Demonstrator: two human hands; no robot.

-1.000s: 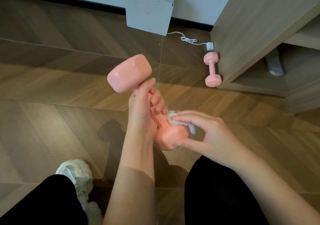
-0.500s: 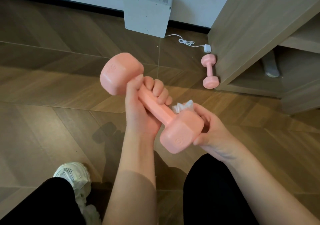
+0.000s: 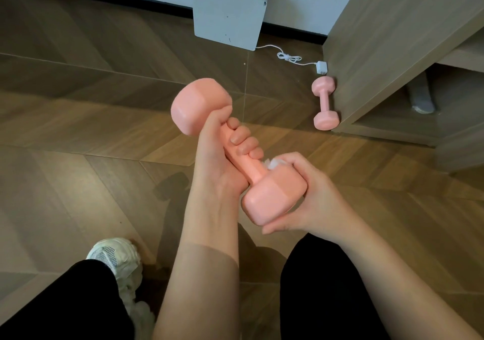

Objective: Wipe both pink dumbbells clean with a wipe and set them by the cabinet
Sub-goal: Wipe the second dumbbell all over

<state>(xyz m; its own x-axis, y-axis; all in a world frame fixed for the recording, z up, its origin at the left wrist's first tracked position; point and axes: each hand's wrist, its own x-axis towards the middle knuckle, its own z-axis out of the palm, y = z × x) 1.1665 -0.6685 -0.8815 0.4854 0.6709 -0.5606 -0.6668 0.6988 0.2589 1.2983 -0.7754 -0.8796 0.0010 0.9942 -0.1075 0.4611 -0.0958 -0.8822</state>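
Dumbbell (image 3: 246, 167) is up in both hands, held over the floor (image 3: 78, 104) in front of the knees. It's tilted, one head high and far, the other low and near. Left hand (image 3: 222, 161) is wrapped tight round the bar, fingers curled over it, thumb up against the far head. Right hand (image 3: 311, 201) cups the near head, thumb lying under it. Its fingers curl over the far side and pin a crumpled white wipe (image 3: 273, 163) on top of that head, right where the bar joins. Most of the wipe is hidden behind those fingers.

Moving out: the second dumbbell (image 3: 324, 101) lies on the wood floor right against the foot of the cabinet (image 3: 392, 38), well apart from the hands. Just beyond it is a white plug (image 3: 321, 67), its thin cable (image 3: 288, 57) looping back to a grey box (image 3: 227, 12) that stands against the wall. A small label sits near the box's top edge, too small to read. In the cabinet's open recess is a grey thing (image 3: 421, 96); can't tell what. Down low are black trousers (image 3: 327, 287) and a white shoe (image 3: 115, 258) on the left.
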